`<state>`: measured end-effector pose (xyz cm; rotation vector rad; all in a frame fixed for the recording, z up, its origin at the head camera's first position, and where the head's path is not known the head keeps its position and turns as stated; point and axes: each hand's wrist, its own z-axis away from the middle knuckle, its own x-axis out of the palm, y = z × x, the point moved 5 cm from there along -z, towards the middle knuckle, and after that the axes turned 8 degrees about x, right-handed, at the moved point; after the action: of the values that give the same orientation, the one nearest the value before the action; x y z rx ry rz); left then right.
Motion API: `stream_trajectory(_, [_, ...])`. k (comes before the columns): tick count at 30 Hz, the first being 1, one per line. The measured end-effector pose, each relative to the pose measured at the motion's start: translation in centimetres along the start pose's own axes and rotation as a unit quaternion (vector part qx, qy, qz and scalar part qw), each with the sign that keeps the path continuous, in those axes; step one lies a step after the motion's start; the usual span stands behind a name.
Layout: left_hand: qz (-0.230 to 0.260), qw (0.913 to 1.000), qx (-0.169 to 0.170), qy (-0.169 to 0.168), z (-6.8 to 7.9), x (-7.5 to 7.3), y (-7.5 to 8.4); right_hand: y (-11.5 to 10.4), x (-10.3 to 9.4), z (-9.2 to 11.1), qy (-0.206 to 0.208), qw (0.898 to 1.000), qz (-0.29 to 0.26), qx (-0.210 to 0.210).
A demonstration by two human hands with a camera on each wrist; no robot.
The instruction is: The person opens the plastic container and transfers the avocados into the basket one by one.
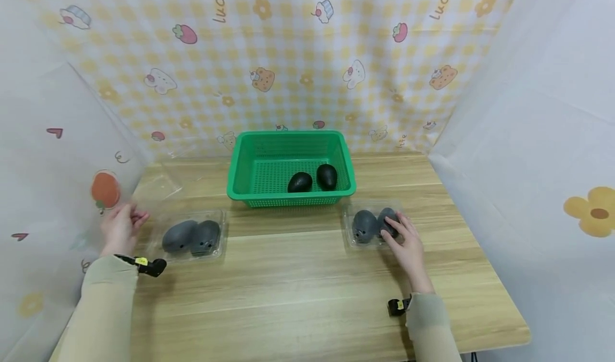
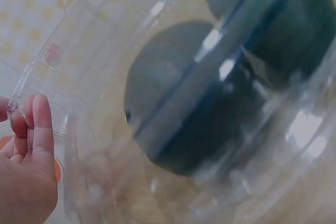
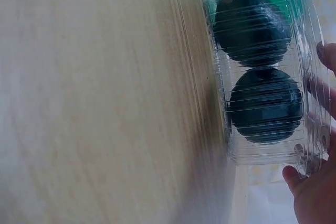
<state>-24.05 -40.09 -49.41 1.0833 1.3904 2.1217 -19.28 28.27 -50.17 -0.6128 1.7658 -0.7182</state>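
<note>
My left hand pinches the thin rim of a clear plastic lid, raised at the left. Seen through clear plastic, two dark avocados lie in the left clear container. Over at the right, my right hand touches another clear container with two dark avocados inside. Its fingers spread over the ribbed plastic top, and the thumb lies at the container's corner. Part of the right hand is cut off in the right wrist view.
A green basket stands at the back middle of the wooden table, with two dark avocados in it. A yellow-checked cloth hangs behind, and white sheets flank both sides.
</note>
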Motion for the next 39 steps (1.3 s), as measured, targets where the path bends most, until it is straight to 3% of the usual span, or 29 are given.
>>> stream_trajectory(7, [0.013,0.9995,-0.026,-0.009,1.1,-0.1,0.7,-0.4,-0.1,0.0,-0.006,1.0,-0.005,-0.005])
stream_trajectory(12, [-0.009,0.9985,-0.041,-0.036,1.1,-0.4,0.2,-0.2,-0.2,0.0,-0.002,1.0,0.001,-0.003])
stream_trajectory(17, [0.0,0.9959,-0.077,-0.047,1.2,-0.9,-0.5,-0.1,-0.1,-0.1,0.005,1.0,0.002,-0.006])
stream_trajectory(21, [0.014,0.9945,-0.084,-0.061,1.4,-1.5,-0.8,-0.1,0.0,-0.1,0.002,1.0,0.001,-0.002])
stream_trajectory(23, [0.0,0.9941,-0.083,-0.07,1.0,-2.1,-1.1,-0.1,0.0,0.0,-0.004,1.0,0.002,0.003])
stream_trajectory(26, [-0.067,0.9924,-0.073,-0.074,1.1,-2.6,-1.2,-0.2,0.0,0.0,-0.01,1.0,0.004,0.005])
stream_trajectory(30, [-0.207,0.9752,-0.049,-0.059,0.8,-3.8,-1.2,-0.5,-0.2,0.0,-0.011,1.0,0.006,-0.007])
stream_trajectory(35, [-0.332,0.9407,0.026,-0.062,-1.0,-6.5,-0.7,-0.6,-0.4,-0.3,-0.004,1.0,0.009,-0.018])
stream_trajectory(37, [-0.38,0.9222,0.055,-0.048,-0.4,-6.4,0.3,-0.6,-0.5,-0.5,-0.003,1.0,0.01,-0.018])
stream_trajectory(39, [-0.416,0.9044,0.089,-0.031,1.2,-5.4,1.7,-0.8,-0.6,-0.6,-0.002,1.0,0.009,-0.018])
